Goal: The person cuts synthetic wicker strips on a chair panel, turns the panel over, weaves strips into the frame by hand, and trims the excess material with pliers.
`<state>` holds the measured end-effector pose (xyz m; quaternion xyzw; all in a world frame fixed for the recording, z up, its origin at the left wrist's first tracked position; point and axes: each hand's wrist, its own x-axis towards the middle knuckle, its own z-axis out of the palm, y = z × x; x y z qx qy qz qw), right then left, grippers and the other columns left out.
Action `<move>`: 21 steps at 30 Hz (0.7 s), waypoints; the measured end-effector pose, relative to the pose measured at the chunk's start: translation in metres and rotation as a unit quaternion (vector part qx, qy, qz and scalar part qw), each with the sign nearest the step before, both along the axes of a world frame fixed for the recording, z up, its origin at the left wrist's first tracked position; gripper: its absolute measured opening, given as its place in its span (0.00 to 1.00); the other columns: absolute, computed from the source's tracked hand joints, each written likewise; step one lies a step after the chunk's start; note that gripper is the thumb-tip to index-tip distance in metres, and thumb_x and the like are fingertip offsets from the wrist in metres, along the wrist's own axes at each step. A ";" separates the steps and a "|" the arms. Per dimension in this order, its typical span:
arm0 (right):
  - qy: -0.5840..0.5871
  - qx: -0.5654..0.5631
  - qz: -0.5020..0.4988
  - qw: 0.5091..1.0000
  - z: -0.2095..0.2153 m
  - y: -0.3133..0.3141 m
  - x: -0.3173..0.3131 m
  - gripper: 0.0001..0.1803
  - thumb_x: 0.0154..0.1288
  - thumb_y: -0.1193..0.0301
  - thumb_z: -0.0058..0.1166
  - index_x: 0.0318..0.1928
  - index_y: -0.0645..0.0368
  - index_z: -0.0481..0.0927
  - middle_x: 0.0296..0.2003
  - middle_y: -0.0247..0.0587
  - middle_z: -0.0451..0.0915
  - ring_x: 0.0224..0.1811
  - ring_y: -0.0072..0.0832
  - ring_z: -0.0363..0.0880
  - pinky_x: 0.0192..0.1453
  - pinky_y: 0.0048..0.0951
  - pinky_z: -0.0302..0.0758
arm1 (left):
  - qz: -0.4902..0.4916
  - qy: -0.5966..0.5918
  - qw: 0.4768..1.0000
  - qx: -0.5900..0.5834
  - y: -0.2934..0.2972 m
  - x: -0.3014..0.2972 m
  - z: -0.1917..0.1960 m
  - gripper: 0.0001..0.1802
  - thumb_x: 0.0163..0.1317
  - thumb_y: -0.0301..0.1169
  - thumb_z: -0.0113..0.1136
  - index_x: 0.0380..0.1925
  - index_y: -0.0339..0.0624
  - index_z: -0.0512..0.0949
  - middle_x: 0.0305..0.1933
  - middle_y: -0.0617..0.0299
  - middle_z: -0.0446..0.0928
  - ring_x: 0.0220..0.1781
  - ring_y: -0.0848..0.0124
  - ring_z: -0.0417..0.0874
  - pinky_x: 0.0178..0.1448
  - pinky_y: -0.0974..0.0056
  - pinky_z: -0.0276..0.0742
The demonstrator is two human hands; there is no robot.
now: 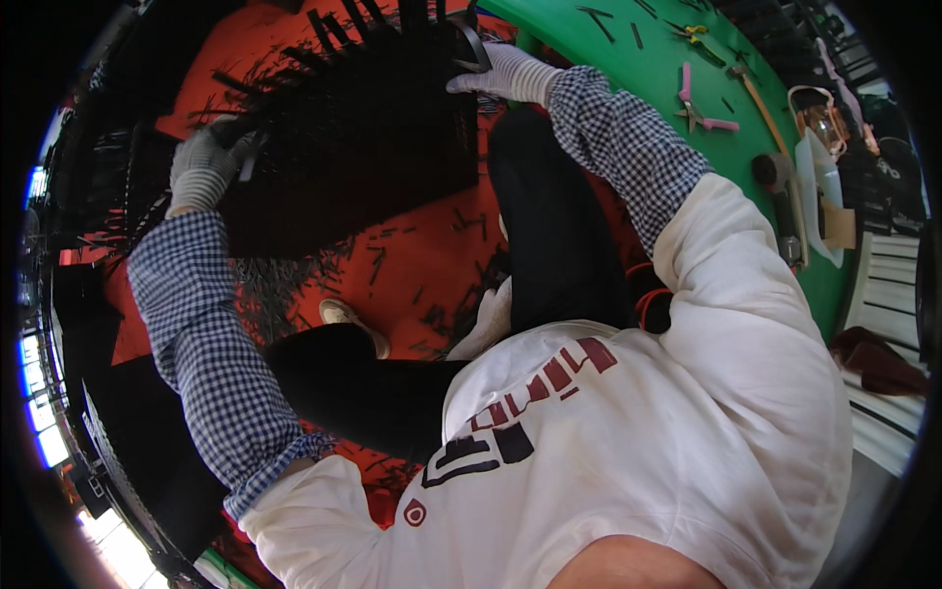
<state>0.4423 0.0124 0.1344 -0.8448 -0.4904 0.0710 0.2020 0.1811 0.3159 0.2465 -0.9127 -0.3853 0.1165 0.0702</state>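
A large dark woven basket (363, 147) lies before me, with black strips (339, 34) sticking out along its far edge. My left hand (208, 162), in a grey-striped knit glove, closes on the basket's left edge; a small greyish piece (253, 157) shows beside its fingers. At the upper right corner, my right hand (505, 74) grips the edge, thumb on the near side, next to a curved black band (471, 44). The fingertips of both hands are partly hidden in the dark weave.
Black strip offcuts (275, 294) litter the red floor covering (392, 255) around my legs. On a green surface (628, 74) at the right lie pink-handled pruners (689, 108), yellow-handled pliers (699, 37), a hammer (760, 98) and a clear plastic container (819, 187).
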 end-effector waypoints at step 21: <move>0.249 -0.085 -0.056 0.963 -0.007 -0.158 -0.210 0.22 0.78 0.54 0.47 0.43 0.64 0.77 0.30 0.48 0.81 0.34 0.38 0.84 0.42 0.39 0.78 | -0.042 -0.151 0.986 0.058 0.049 0.011 -0.037 0.26 0.72 0.58 0.45 0.65 0.71 0.76 0.60 0.57 0.82 0.61 0.52 0.82 0.61 0.50 0.76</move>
